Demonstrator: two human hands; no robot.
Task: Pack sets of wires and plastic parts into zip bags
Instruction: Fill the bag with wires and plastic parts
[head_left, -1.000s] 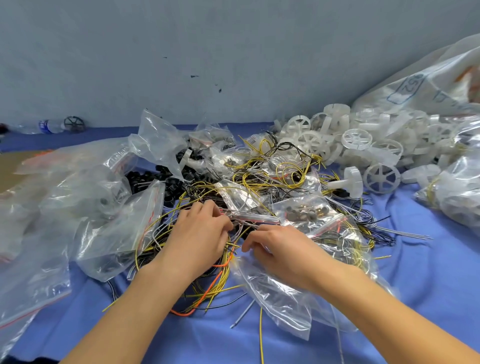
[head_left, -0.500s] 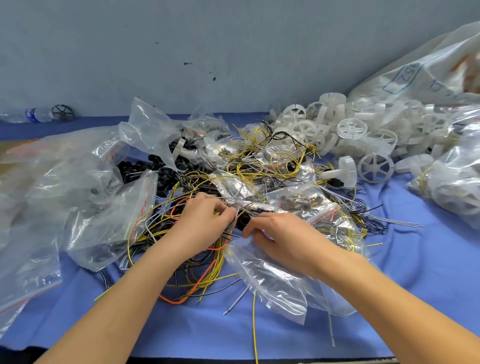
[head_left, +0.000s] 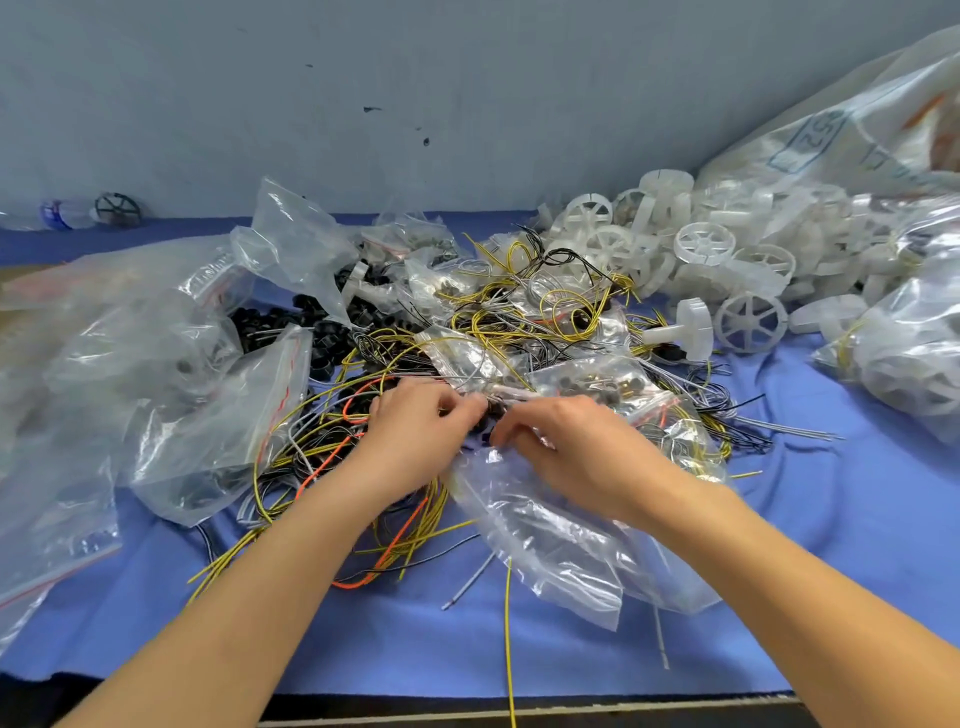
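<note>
At pile centre, hands: left hand (head_left: 415, 441) curled, its hold unclear; right hand (head_left: 576, 452) pinches bag (head_left: 561, 540) mouth;
Bag: limp, slippery; we would grip its lips;
Wires (head_left: 410, 525): springy, tangling

left hand (head_left: 415, 436) and right hand (head_left: 571, 447) curled together over tangled wires (head_left: 483, 319), right hand pinching zip bag (head_left: 550, 540), white wheels (head_left: 750, 322) behind

Yellow wires (head_left: 563, 301), white wheels (head_left: 750, 322), blue cloth (head_left: 857, 519)
</note>
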